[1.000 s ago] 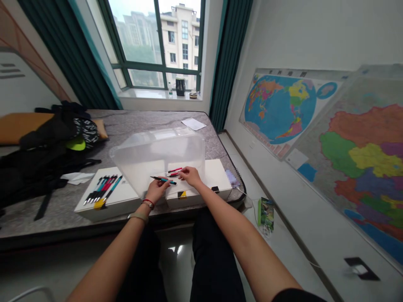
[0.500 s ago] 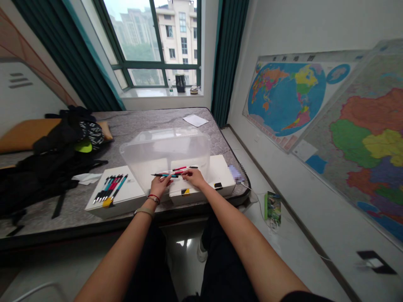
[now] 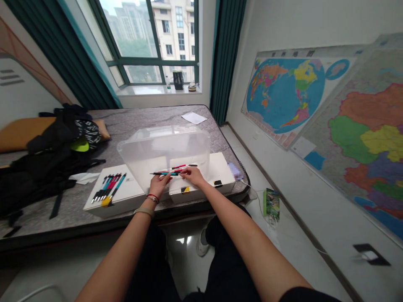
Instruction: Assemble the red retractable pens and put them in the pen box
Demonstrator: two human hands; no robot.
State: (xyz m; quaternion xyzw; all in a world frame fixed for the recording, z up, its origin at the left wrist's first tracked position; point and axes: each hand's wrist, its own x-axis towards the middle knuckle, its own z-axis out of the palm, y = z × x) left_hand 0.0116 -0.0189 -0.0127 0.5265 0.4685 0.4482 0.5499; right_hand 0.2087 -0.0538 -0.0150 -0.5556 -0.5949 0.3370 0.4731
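A black-and-blue pen lies level above the right-hand white box. My left hand pinches it near the middle, fingers closed. My right hand is closed at the pen's right end, with thumb and fingertips on it. Behind the fingers, a red pen and other pens lie on the white box, partly hidden by my hands. On the left white box, several blue, red and black pens lie side by side.
Behind the boxes a clear plastic bin rests tipped on the grey mattress. A black bag and a white tissue are at left. White paper lies farther back; a cable trails at right.
My right fingertips have come to the pen's right end. The left hand keeps its pinch, and the view has shifted slightly.
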